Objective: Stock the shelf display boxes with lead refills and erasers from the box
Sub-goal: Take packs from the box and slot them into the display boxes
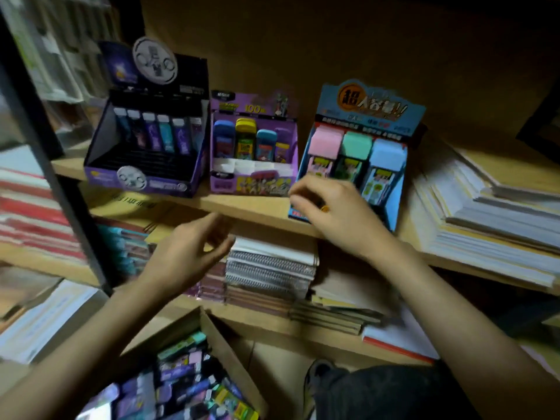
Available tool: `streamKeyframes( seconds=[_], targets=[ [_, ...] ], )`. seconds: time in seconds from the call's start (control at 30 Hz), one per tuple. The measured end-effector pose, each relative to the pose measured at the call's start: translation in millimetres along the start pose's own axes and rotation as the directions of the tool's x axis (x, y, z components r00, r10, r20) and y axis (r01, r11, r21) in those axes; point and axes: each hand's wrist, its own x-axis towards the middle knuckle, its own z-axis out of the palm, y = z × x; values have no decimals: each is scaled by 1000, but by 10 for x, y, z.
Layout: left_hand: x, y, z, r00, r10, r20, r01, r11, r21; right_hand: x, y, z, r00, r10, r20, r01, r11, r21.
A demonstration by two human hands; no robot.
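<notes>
My right hand (330,213) curls at the near edge of the blue box (395,207). Something orange peeks out, but I cannot tell if it grips it. My left hand (188,253) hangs loose, holding nothing, ready for the brown box (225,344), near and left. The purple box (251,184) has empty slots in front.
</notes>
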Motion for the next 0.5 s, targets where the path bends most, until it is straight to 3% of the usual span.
streamKeyframes(
  seconds=[0.07,0.13,0.2,0.27,0.37,0.43,0.5],
  targets=[
    [-353,-257,67,978,-153,142,153,988,9,-142,-172,344,959,21,282,-32,999,37],
    [-746,-542,199,922,-310,231,329,943,-46,-289,-282,777,837,26,547,-51,998,31],
    [-1193,-859,390,855,-447,264,482,872,-83,-468,-335,1249,695,52,717,-95,995,21],
    [-1675,-1138,643,766,-588,259,627,772,-100,-671,-322,1711,583,86,808,-149,989,2],
    [-2389,-1402,1061,571,-773,275,820,552,-151,-1030,-295,2332,464,134,875,-267,964,-6],
    [-2772,-1500,1304,473,-817,330,880,456,-133,-1302,-276,2696,414,177,893,-384,923,-5],
    [-3037,-1565,1492,428,-818,384,899,430,-86,-1571,-244,3003,373,247,894,-465,884,-50]
  ],
)
